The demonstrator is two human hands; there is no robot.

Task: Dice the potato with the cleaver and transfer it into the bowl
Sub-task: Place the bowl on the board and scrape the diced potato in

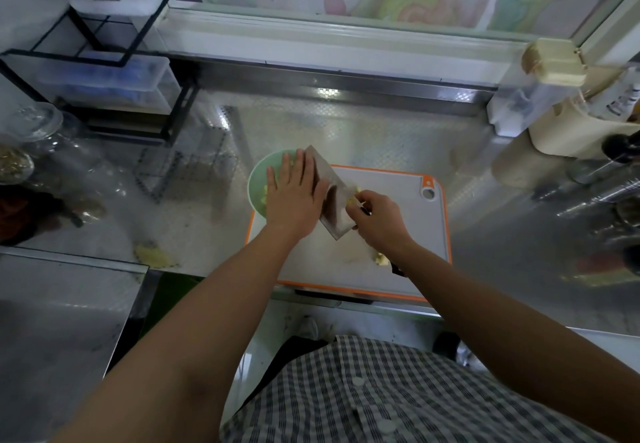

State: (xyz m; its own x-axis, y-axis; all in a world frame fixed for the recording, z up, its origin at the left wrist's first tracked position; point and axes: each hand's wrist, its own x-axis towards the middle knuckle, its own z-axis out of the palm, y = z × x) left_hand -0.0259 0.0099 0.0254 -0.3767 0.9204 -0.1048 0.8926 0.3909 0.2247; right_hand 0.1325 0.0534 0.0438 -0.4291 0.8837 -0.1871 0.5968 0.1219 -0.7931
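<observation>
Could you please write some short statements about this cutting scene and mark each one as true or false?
1. The left hand is flat, with straight fingers, above the bowl. True.
2. The bowl is red. False: it is green.
3. The bowl stands to the right of the cutting board. False: it stands at the board's far left corner.
4. The right hand holds the cleaver. True.
5. Some potato pieces lie on the board. True.

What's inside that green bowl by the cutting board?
A few pale potato pieces show inside the bowl. The left hand and the cleaver cover most of it, so how full it is cannot be seen.
</observation>
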